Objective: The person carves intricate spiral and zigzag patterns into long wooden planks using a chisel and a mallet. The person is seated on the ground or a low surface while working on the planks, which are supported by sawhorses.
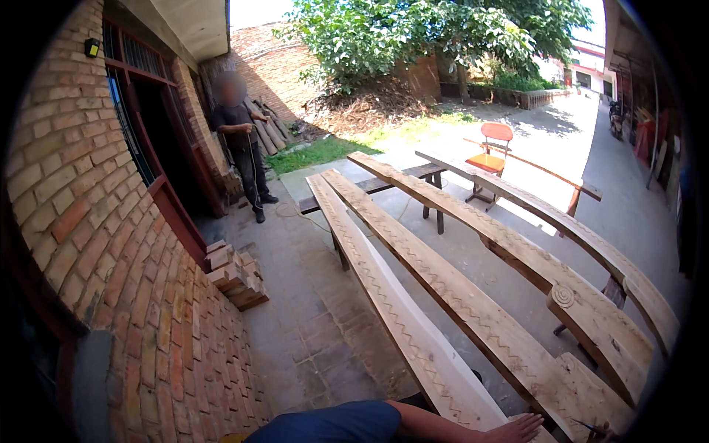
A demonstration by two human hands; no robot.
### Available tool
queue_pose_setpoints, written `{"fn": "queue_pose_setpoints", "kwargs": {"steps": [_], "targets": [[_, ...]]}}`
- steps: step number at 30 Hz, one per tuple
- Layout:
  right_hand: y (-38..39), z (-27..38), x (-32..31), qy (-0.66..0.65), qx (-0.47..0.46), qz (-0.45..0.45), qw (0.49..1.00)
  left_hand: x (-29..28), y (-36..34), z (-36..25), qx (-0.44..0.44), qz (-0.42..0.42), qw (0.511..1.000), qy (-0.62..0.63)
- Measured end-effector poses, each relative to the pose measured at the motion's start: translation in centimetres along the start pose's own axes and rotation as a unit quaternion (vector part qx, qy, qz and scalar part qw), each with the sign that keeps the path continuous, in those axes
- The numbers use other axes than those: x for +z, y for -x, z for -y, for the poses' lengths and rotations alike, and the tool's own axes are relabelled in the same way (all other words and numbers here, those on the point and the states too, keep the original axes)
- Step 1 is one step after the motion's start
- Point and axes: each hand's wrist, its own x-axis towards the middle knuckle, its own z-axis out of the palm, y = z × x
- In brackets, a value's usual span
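Note:
My left hand (518, 430) lies flat with its fingers stretched out, at the near end of the leftmost long wooden beam (399, 325). Along that beam's face runs a zigzag line. Close by, at the bottom edge, my right hand (605, 434) is only partly in view. Its fingers are closed on a thin dark pen-like tool (586, 425), whose exact kind is too small to make out. The tool's tip is over the near end of the second beam (443, 292), which also carries zigzag marks.
A third beam (509, 247) with a carved spiral and a curved fourth beam (561, 214) lie to the right on wooden trestles (436, 199). Bricks (236, 277) are stacked by the brick wall (162, 317). Beyond are a person (247, 140) holding a cord and an orange chair (487, 159).

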Motion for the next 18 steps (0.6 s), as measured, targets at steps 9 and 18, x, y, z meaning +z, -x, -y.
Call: {"fn": "queue_pose_setpoints", "kwargs": {"steps": [9, 18], "targets": [[-0.3, -6.5, -0.7, -0.002, 0.056, -0.017, 0.998, 1.1, 0.9, -3.8, 0.201, 0.07, 0.977, 0.001], [-0.3, -9.6, -1.4, -0.011, 0.076, -0.012, 0.997, -7.0, 4.4, -7.3, 0.175, 0.179, 0.95, 0.186]]}}
